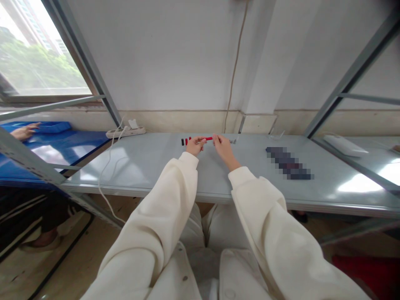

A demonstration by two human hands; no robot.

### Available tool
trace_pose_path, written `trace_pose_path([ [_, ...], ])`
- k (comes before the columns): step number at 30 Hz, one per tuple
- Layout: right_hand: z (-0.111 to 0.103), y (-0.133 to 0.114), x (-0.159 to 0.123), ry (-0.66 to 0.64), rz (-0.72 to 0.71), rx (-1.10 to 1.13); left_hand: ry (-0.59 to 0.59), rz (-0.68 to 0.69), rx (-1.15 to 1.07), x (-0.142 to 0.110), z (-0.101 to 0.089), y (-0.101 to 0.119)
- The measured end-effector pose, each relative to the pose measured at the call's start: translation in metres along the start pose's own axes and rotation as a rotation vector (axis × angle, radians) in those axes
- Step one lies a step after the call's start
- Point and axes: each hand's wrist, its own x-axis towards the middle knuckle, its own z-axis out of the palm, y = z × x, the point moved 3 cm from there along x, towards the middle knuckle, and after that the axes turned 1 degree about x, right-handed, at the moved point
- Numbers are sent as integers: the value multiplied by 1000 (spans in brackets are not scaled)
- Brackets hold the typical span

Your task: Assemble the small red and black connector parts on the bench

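Observation:
A slim red pen-like tube [208,138] spans the gap between my two hands, above the far part of the grey table. My left hand [195,145] pinches its left end, and my right hand [221,146] has fingers closed around the right end. Just left of my left hand stand a small black cylindrical piece [183,142] and a few short red pieces [186,141], partly hidden by the hand. Some tiny greyish pieces [233,141] lie beyond my right hand, too small to make out.
A white power strip [125,132] with a cable sits at the table's [140,166] back left. A blurred-out dark object [289,163] lies to the right. Metal posts frame both sides. At far left, another person's hand [26,131] rests near a blue tray [53,126].

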Motion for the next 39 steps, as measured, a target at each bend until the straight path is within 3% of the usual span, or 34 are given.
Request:
trace_pose_path([
  [9,2,4,1,-86,-90,-51,70,-66,-23,0,-3,1],
  [16,5,7,1,-105,-42,-33,59,-93,-49,2,-5,-2],
  [22,5,9,3,-77,-90,-17,77,-101,-32,3,-6,-4],
  [30,0,11,5,-28,-2,-1,254,-116,-7,3,-14,-5],
  [36,8,18,9,-66,-20,98,1,-104,22,1,-5,-6],
  [39,14,18,9,-141,-63,132,-23,-92,9,0,-3,-4],
])
